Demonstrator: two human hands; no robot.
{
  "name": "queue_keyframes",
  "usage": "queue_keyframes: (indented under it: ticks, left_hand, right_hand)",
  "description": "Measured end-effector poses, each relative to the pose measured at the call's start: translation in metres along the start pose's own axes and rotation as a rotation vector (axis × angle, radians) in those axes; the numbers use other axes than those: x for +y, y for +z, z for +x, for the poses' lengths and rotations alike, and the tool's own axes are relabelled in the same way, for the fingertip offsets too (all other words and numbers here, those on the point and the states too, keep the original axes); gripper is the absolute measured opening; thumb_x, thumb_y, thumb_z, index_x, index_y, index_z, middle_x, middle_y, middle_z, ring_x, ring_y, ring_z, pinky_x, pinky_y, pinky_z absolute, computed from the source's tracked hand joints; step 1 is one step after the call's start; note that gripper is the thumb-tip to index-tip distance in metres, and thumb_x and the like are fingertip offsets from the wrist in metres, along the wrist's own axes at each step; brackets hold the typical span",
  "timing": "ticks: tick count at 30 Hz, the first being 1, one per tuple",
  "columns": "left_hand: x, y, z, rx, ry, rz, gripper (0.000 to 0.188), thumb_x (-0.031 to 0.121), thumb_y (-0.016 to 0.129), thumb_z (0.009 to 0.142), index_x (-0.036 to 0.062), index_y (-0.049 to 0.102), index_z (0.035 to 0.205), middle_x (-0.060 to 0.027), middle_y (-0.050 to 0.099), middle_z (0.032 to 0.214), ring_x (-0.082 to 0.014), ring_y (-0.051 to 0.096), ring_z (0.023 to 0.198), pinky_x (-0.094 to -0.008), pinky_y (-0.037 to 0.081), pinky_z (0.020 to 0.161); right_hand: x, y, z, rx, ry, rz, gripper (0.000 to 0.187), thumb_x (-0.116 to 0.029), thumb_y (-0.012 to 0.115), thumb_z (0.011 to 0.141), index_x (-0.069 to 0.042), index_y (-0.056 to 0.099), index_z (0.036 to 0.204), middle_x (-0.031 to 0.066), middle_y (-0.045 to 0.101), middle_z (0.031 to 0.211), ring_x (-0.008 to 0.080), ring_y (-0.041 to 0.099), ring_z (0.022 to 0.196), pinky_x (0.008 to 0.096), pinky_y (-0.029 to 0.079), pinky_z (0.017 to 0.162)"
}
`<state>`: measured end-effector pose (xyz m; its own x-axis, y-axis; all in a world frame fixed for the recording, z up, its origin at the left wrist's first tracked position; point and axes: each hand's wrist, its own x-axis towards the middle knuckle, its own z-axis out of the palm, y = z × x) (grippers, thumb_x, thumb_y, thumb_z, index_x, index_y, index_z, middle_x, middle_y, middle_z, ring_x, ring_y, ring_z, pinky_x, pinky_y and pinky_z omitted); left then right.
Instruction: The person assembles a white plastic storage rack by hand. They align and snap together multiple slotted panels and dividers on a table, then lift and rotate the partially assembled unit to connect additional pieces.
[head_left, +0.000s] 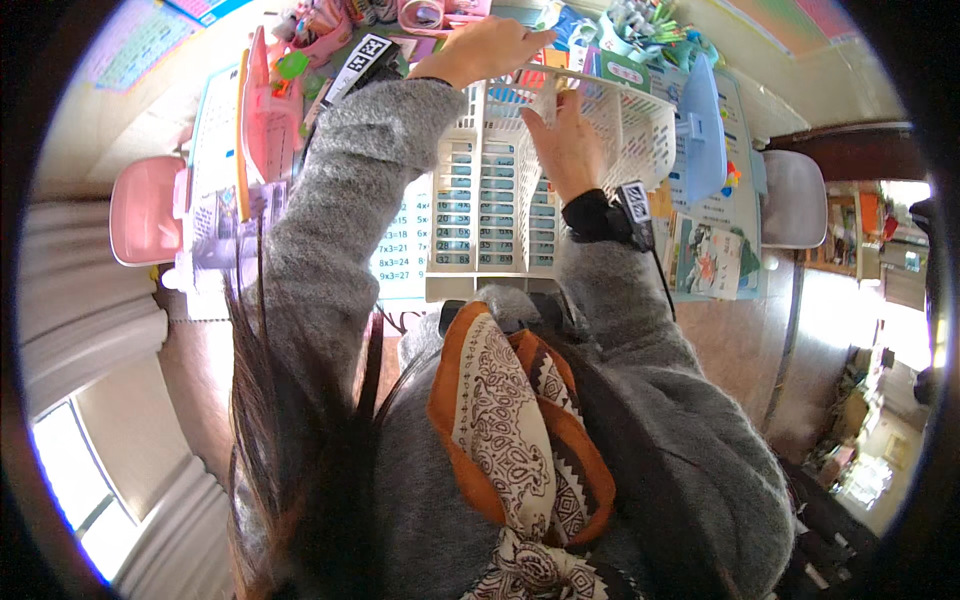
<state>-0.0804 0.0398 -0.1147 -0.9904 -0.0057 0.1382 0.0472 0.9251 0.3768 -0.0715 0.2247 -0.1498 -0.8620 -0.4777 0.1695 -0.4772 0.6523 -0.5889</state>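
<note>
A white slatted plastic basket (490, 268) with dividers stands on the table in front of me, and a printed multiplication sheet shows through its bottom. My left hand (487, 50) is over the basket's far left edge, its fingers stretched out to the right above small colourful items. My right hand (572, 150) reaches into the basket beside a divider, thumb and forefinger apart. Its other fingers are partly hidden. Just beyond the basket's far rim lie a green booklet or card (624, 70) and other colourful items.
A pink book stand (258, 115) is at left and a blue one (706, 130) at right. Pens fill a holder (655, 30) at the back right. A pink chair (147, 210) and a grey chair (795, 198) flank the table. Picture books (712, 258) lie at right.
</note>
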Motion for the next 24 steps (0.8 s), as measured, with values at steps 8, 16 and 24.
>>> queue_keyframes:
  ticks: [8,16,24]
  left_hand:
    - [0.004,0.014,0.004,-0.126,-0.065,-0.155,0.077,0.069,0.034,0.089,-0.0022,0.065,0.087,-0.0176,0.061,0.068,-0.0295,0.061,0.064,-0.0385,0.046,0.063]
    - [0.003,0.015,0.002,-0.121,-0.048,-0.062,0.074,0.067,0.036,0.088,0.0015,0.068,0.077,-0.0105,0.065,0.067,-0.0234,0.064,0.064,-0.0344,0.049,0.062]
    - [0.0,0.019,-0.003,-0.03,0.037,-0.056,0.068,0.07,0.037,0.085,0.0116,0.071,0.078,-0.0068,0.061,0.059,-0.0236,0.062,0.054,-0.0354,0.048,0.051]
  right_hand:
    - [0.004,0.008,0.0,0.051,-0.028,-0.107,0.021,-0.025,0.051,0.09,-0.005,0.055,0.095,0.0208,0.065,0.077,0.0401,0.064,0.07,0.0519,0.049,0.063]
    - [0.018,0.023,0.0,0.111,-0.118,-0.017,0.017,-0.02,0.048,0.091,-0.004,0.053,0.086,0.0184,0.062,0.064,0.0395,0.061,0.059,0.0508,0.048,0.057]
    - [0.027,0.033,-0.004,0.183,-0.165,0.051,0.016,-0.02,0.052,0.09,-0.005,0.054,0.083,0.0186,0.06,0.062,0.0379,0.061,0.058,0.0495,0.047,0.056]
